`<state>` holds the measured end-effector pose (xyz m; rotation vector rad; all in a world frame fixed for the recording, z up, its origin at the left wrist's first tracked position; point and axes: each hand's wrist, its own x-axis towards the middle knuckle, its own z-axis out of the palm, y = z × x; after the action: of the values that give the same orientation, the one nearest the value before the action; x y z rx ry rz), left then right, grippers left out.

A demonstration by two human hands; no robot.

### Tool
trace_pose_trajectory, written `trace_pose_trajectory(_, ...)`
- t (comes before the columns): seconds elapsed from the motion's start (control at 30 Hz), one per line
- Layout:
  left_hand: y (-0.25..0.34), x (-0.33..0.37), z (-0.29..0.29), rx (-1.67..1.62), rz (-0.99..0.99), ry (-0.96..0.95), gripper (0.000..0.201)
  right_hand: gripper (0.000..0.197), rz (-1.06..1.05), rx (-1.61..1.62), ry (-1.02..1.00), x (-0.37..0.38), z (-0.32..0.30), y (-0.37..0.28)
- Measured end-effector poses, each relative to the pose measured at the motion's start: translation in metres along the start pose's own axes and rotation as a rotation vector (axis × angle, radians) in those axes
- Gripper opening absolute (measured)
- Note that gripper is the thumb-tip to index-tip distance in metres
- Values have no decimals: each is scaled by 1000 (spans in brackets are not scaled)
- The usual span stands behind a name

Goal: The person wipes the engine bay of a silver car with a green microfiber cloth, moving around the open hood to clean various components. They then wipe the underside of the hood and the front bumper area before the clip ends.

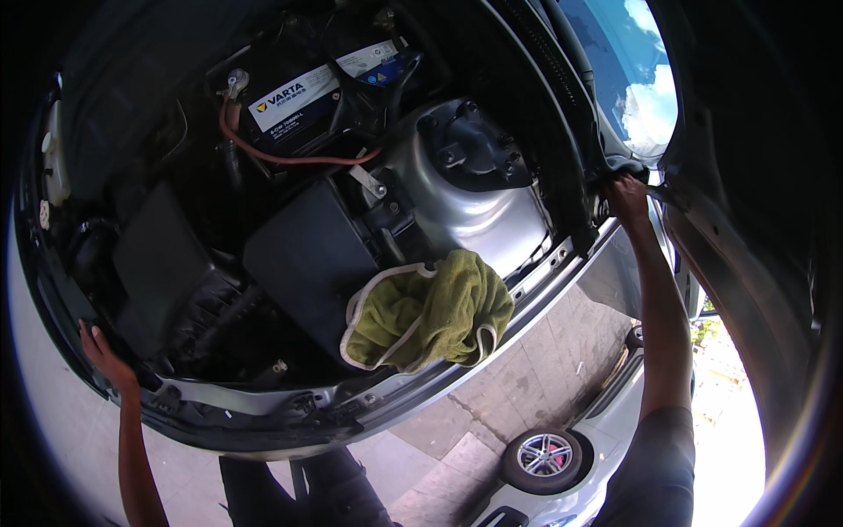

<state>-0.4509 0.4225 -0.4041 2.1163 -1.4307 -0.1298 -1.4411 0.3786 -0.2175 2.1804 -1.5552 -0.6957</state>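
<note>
My left hand point(105, 358) rests on the dark front edge of a car's open engine bay, fingers stretched out and holding nothing. Far to the right, my right hand point(628, 198) reaches to the rear corner of the bay, by the hood hinge point(660, 191) and the windshield. Its fingers are curled against dark parts there; what they grip is partly hidden. A crumpled green towel point(430, 316) with pale edging lies over the fender-side rim, apart from both hands.
Inside the bay sit a car battery point(307, 101) with a red cable point(299, 161), black plastic housings point(303, 255) and a silver strut tower point(474, 215). The raised hood point(746, 263) stands at right. A white car's wheel point(543, 460) is beyond, on paved ground.
</note>
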Motion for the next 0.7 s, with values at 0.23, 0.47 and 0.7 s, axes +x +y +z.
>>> trace_pose_trajectory(0.23, -1, 3, 1, -13, -4, 7, 53, 3, -33, -32, -137, 1, -6, 2)
trace_pose_trajectory(0.47, -1, 2, 2, -10, -10, 15, 52, 14, 4, -92, -277, 6, -14, -2)
trace_pose_trajectory(0.7, 4, 1, 0, 1, -14, 13, 53, 11, 122, 250, -115, 2, -30, -8)
